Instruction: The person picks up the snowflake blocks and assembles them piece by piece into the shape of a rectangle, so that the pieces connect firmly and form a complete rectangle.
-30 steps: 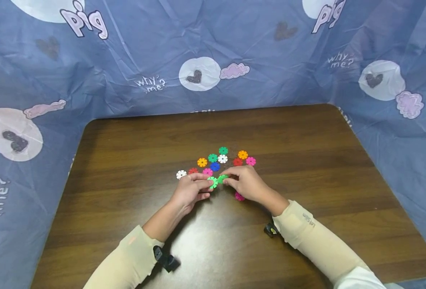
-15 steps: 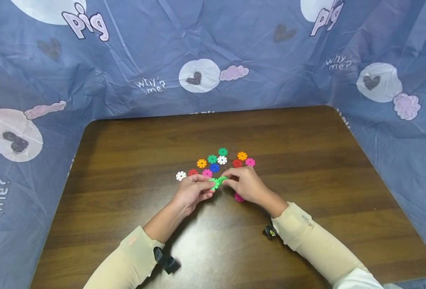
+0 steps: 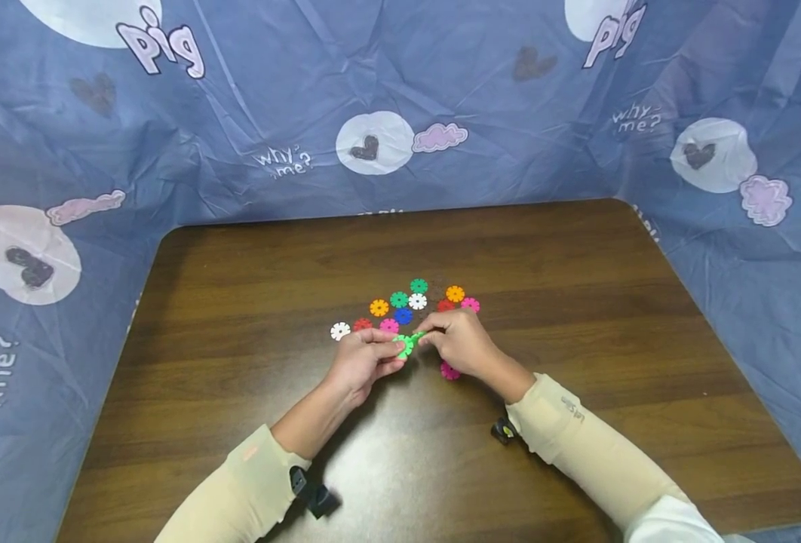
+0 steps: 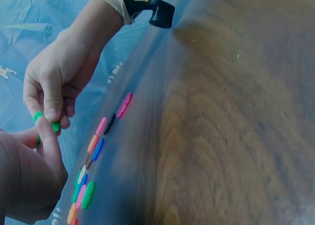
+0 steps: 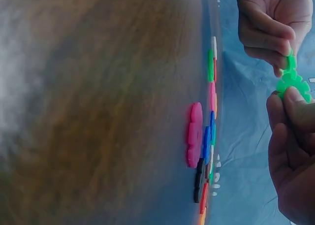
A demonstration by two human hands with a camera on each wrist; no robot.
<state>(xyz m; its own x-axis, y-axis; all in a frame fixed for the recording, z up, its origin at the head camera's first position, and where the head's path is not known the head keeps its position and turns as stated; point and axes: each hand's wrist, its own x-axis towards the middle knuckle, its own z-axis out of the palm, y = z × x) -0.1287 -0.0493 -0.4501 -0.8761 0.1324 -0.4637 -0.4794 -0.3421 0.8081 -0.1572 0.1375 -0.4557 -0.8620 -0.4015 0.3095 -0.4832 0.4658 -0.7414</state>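
Observation:
My left hand (image 3: 363, 363) pinches a bright green notched snowflake disc (image 3: 403, 346) between thumb and fingers. A second bright green snowflake disc (image 5: 296, 85) is pinched by my right hand (image 3: 468, 343). The two discs meet at their edges at an angle, above the table, as the right wrist view shows. In the head view the right hand's disc appears nearly edge-on. Fingers hide part of both discs. On the table just beyond the hands lie a pink disc (image 3: 389, 326), a blue disc (image 3: 403, 316) and a red disc (image 3: 363, 324).
More snowflake discs lie flat on the brown wooden table (image 3: 251, 286): white (image 3: 340, 330), orange (image 3: 379, 308), dark green (image 3: 418, 286) and others. One pink disc (image 3: 450, 370) sits below the right hand. A blue printed cloth (image 3: 237, 98) hangs behind the table.
The two green discs have come closer together and now meet. The right hand's disc has turned more edge-on, while the left hand's disc has shifted slightly right.

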